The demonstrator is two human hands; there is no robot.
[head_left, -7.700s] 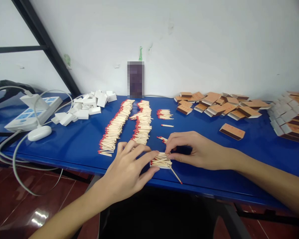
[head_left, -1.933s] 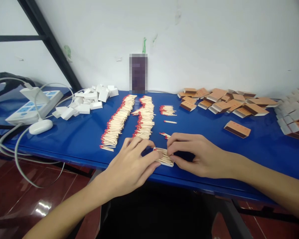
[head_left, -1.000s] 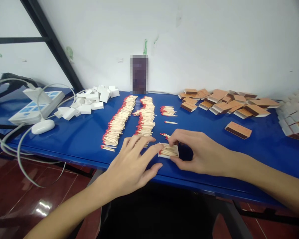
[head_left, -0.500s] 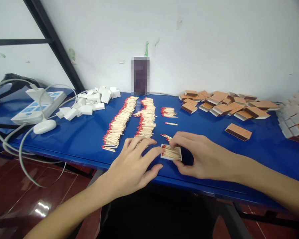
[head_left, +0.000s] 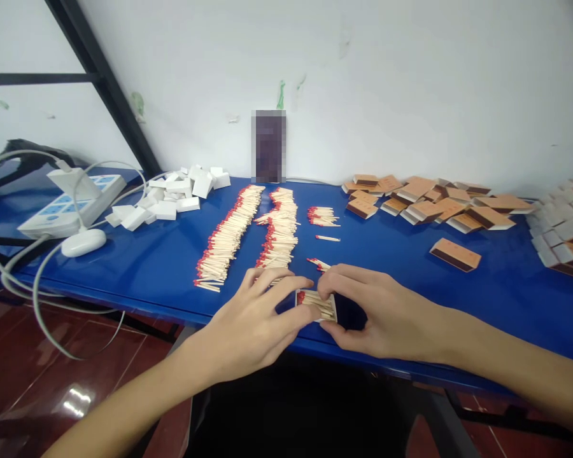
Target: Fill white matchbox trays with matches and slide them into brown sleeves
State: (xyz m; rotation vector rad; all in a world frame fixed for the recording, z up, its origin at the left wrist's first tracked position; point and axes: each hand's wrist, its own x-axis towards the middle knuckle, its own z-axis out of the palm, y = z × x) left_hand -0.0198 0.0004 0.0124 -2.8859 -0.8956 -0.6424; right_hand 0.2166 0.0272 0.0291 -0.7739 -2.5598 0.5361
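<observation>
A small white matchbox tray [head_left: 335, 310] full of red-tipped matches [head_left: 325, 306] lies near the table's front edge between my two hands. My right hand [head_left: 367, 312] grips its right side, fingers at the far edge and thumb at the near edge. My left hand [head_left: 258, 318] closes on the tray's left end, one finger over the matches and another at the far corner; its thumb is mostly hidden. Just beyond the tray lie a few loose matches [head_left: 319, 263]. Two long rows of matches, the left row [head_left: 229, 236] and the right row [head_left: 277, 235], stretch towards the wall.
Several white trays [head_left: 176, 191] are piled at the back left, near a power strip [head_left: 71, 203] with cables. Orange matchbox sleeves [head_left: 424, 200] are heaped at the back right; one sleeve [head_left: 456, 253] lies apart. Stacked boxes [head_left: 566, 229] stand far right. A small match bundle [head_left: 322, 216] lies mid-table.
The filled tray has moved slightly left and towards the table's front edge, with my right hand on it. My left fingers have come in over its left end.
</observation>
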